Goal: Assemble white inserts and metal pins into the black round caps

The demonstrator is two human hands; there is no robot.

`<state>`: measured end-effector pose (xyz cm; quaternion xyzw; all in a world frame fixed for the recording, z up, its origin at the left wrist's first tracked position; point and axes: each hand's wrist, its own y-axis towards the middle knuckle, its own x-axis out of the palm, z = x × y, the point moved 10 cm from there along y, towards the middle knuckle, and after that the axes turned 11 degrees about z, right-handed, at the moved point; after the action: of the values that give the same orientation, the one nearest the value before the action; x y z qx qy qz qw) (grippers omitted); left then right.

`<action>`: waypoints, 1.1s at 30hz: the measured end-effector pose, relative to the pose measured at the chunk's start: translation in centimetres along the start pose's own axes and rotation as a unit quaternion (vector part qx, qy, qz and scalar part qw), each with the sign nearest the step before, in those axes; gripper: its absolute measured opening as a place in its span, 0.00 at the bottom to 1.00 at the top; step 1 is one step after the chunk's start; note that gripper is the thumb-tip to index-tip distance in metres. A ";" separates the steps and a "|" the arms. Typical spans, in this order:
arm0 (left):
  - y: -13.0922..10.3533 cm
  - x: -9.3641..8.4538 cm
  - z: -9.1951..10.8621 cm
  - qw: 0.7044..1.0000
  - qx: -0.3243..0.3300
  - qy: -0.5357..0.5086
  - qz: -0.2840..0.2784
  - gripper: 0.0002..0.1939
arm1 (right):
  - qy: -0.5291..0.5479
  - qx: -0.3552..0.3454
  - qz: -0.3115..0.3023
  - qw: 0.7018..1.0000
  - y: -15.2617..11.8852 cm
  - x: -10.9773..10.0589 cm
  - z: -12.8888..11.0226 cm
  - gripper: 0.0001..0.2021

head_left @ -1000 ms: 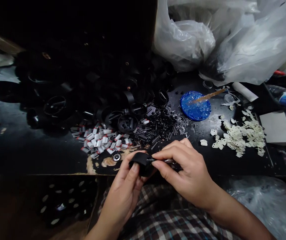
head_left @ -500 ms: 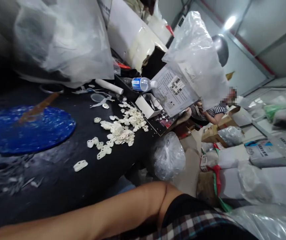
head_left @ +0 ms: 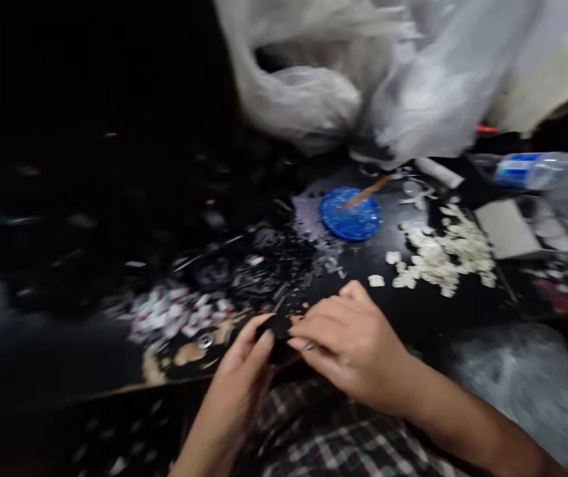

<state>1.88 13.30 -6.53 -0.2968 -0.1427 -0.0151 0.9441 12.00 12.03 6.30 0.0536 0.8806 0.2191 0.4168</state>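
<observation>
Near the table's front edge, my left hand grips a small black object between thumb and fingers. Its exact kind is lost in blur and dark. My right hand is closed at the right side of that object, fingertips pinched together close to it. What the pinch holds, if anything, is too small and blurred to name. Just beyond both hands lie many thin black pieces. Small white pieces with red marks are heaped to the left of my left hand.
A blue round lid with a brown stick lies beyond my right hand. Cream-coloured flat pieces are spread to its right, beside a small white box. Plastic bags hang over the back; a bottle lies far right.
The view has swung left and down from the room to the table. Both hands and the black object are now in view; earlier only one forearm showed.
</observation>
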 end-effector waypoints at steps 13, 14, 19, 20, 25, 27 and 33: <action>0.7 -4.2 0.9 0.996 -0.019 -0.088 0.020 0.08 | 0.074 0.180 -0.186 0.963 -1.2 2.5 1.9 0.14; 0.8 -4.4 0.9 0.996 -0.020 -0.084 0.020 0.08 | 0.095 0.180 -0.193 0.960 -1.1 2.6 1.8 0.13; 0.8 -4.3 0.8 0.996 -0.023 -0.086 0.002 0.07 | 0.138 0.193 -0.196 0.951 -0.8 2.9 1.7 0.17; 0.8 -4.2 0.8 0.996 -0.024 -0.088 -0.001 0.06 | 0.138 0.199 -0.202 0.949 -0.9 3.0 1.8 0.17; 0.7 -4.2 0.9 0.997 -0.016 -0.073 -0.005 0.07 | 0.129 0.206 -0.196 0.950 -0.9 2.6 2.0 0.11; 0.7 -4.1 0.8 0.998 -0.012 -0.058 -0.004 0.08 | 0.135 0.195 -0.186 0.954 -0.6 2.3 1.7 0.10; 0.6 -3.8 1.0 1.000 -0.007 -0.002 0.001 0.11 | 0.099 0.157 -0.160 0.970 -0.4 2.1 1.3 0.08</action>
<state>-1.99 14.14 -7.19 -0.3039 -0.1440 -0.0149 0.9416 11.65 12.72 3.98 -0.0451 0.9378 0.0129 0.3439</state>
